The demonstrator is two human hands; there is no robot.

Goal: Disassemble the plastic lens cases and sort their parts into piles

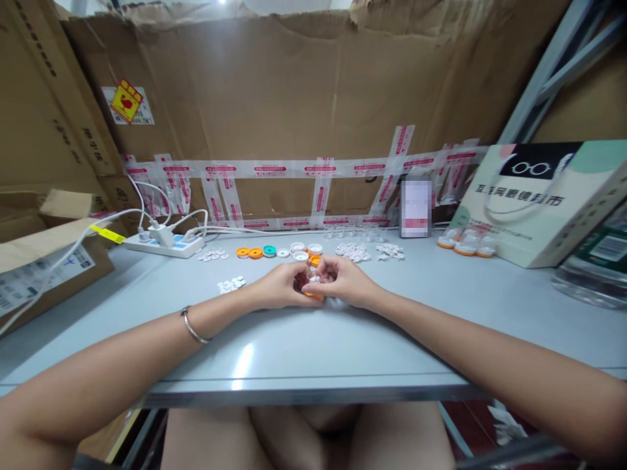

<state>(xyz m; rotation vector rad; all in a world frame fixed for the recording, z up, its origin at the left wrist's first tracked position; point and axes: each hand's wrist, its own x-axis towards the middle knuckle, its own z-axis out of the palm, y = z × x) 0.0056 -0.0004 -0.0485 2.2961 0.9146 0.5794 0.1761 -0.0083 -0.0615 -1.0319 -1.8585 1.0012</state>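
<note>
Close together over the middle of the table, my left hand [277,287] and my right hand [349,283] are both closed around a small clear container with an orange base [315,296]. Small white bits show inside or on top of it, partly covered by my fingers. Just beyond my hands lie round white caps [300,256] and an orange cap [315,260]. Orange rings [249,252] and a teal ring [269,250] line up to the left. A pile of small white discs [231,284] sits near my left wrist.
More small white pieces [353,252] lie behind my right hand, with clear cups [353,233] beyond. A power strip [164,244], phone [416,205], orange-based containers [466,243], paper bag [519,202] and plastic bottle [595,261] stand around. Cardboard [274,98] walls the back.
</note>
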